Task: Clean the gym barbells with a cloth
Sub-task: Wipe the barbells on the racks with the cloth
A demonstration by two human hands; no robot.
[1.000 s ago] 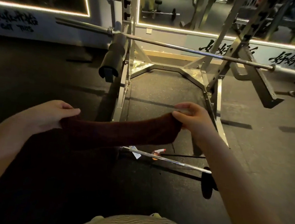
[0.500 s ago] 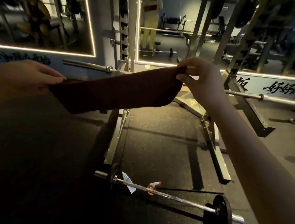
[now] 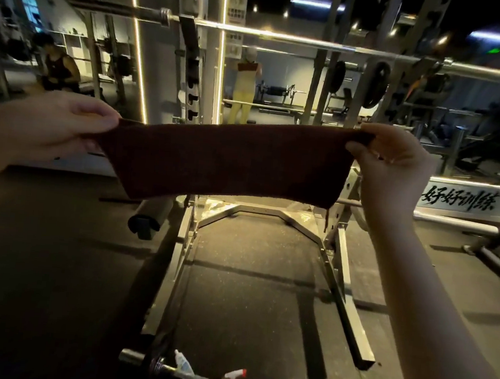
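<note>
Between the hands, the dark maroon terry cloth (image 3: 227,160) hangs stretched, left hand (image 3: 58,124) and right hand (image 3: 393,162) each pinching a top corner. Above it rests the long steel racked barbell (image 3: 286,38); drape the cloth over, wrap snugly, then slide along.

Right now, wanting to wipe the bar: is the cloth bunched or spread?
Spread: the cloth hangs taut between left hand and right hand.

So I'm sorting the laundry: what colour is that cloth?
Dark maroon cloth, plain, no pattern; seen in the head view.
</note>
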